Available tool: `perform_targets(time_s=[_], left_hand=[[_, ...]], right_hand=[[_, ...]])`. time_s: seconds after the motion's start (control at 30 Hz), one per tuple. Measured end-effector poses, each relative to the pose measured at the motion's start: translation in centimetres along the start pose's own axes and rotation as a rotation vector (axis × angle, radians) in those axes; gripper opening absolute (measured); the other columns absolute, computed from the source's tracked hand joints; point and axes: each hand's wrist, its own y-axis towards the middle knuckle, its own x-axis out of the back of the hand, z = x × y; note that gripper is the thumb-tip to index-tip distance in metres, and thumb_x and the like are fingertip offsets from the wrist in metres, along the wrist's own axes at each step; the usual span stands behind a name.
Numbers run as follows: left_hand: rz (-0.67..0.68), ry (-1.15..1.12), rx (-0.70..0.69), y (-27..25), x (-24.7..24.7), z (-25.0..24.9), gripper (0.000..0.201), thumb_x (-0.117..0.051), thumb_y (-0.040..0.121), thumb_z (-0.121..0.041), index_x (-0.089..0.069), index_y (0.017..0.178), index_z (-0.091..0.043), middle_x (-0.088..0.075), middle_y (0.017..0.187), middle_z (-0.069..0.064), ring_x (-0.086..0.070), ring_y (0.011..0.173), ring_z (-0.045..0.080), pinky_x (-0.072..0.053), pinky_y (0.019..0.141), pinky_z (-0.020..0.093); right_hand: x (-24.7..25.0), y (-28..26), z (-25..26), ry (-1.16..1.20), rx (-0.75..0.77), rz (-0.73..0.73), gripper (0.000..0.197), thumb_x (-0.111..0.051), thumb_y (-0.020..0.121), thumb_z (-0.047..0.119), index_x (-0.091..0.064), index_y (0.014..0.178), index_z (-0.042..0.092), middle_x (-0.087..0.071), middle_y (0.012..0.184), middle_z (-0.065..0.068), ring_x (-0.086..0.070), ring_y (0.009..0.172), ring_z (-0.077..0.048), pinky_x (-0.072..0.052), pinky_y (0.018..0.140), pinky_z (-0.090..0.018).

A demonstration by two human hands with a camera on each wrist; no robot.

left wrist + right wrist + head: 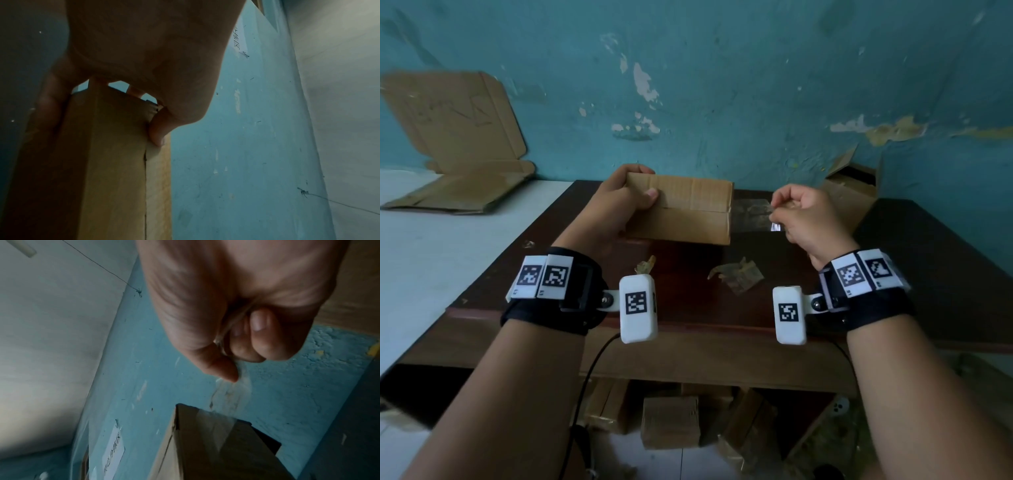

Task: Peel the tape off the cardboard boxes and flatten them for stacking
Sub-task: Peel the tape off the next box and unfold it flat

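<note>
Left hand grips the cardboard box above the dark table, thumb across its top seam. Right hand pinches clear tape stretched off the box's end. Peeling underway; next likely needs a steady outward pull.

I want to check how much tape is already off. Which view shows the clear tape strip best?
The head view: the tape strip stretches from the box end to the right hand pinching it. The right wrist view shows the strip blurred below the thumb. The left wrist view shows no strip.
</note>
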Motion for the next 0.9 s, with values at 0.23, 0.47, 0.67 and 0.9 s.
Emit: perform_targets(time_s=[0.23, 0.47, 0.67, 0.9], left_hand=[[-0.076, -0.049, -0.025, 0.5, 1.4, -0.1, 0.024, -0.062, 0.093, -0.011, -0.062, 0.096, -0.035, -0.061, 0.107, 0.000, -0.059, 0.090, 0.020, -0.053, 0.059, 0.032], [-0.043, -0.011, -0.042, 0.1, 0.3, -0.1, 0.022, -0.066, 0.084, -0.018, -0.065, 0.092, -0.039, -0.062, 0.106, -0.002, -0.059, 0.088, 0.019, -0.052, 0.062, 0.033], [-0.050, -0.012, -0.064, -0.3, -0.2, -0.6, 0.021, -0.068, 0.078, -0.024, -0.065, 0.088, -0.041, -0.061, 0.109, 0.001, -0.061, 0.092, 0.023, -0.055, 0.067, 0.040], [-0.053, -0.006, -0.075, -0.3, -0.3, -0.7, 0.023, -0.065, 0.093, -0.014, -0.062, 0.096, -0.037, -0.060, 0.109, 0.001, -0.060, 0.092, 0.024, -0.056, 0.068, 0.043]], right_hand=[[2.0, 0.9, -0.9, -0.069, -0.102, -0.264, 0.029, -0.062, 0.088, -0.001, -0.060, 0.073, 0.024, -0.064, 0.079, 0.001, -0.050, 0.060, -0.008, -0.038, 0.054, -0.023], [0.3, 0.5, -0.9, -0.197, -0.131, -0.025, 0.015, -0.072, 0.090, 0.010, -0.065, 0.102, 0.014, -0.064, 0.090, 0.002, -0.060, 0.078, -0.010, -0.047, 0.070, -0.026], [-1.1, 0.4, -0.7, -0.504, 0.060, 0.201, 0.028, -0.079, 0.080, 0.008, -0.064, 0.085, 0.032, -0.065, 0.083, 0.012, -0.062, 0.081, -0.009, -0.049, 0.076, -0.029], [-2.2, 0.0, -0.2, -0.597, 0.083, 0.331, 0.030, -0.076, 0.079, 0.006, -0.064, 0.092, 0.030, -0.066, 0.085, 0.012, -0.064, 0.082, -0.012, -0.046, 0.072, -0.025]])
